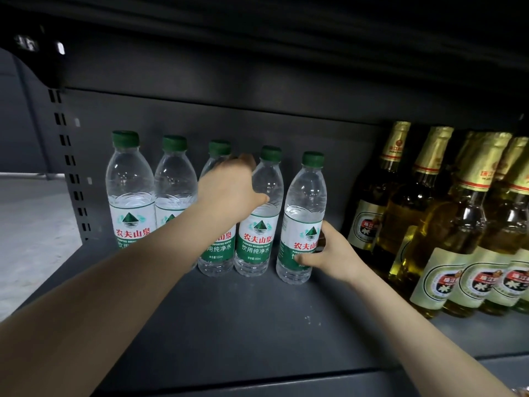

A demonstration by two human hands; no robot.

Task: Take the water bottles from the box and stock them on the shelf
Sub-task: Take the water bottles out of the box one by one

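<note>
Several clear water bottles with green caps and green-white labels stand in a row at the back of the dark grey shelf (229,325). My left hand (229,193) reaches between the third bottle (216,259) and the fourth bottle (259,224), with its fingers round the fourth bottle's upper part and its thumb on the front. My right hand (329,256) grips the lower label of the rightmost bottle (303,213), which stands upright on the shelf slightly in front of the row. The box is not in view.
Several amber beer bottles (446,224) with gold foil necks fill the shelf's right side, close to my right hand. A slotted upright (71,167) bounds the shelf at the left. An upper shelf (257,38) hangs overhead. Bare shelf surface lies in front of the water bottles.
</note>
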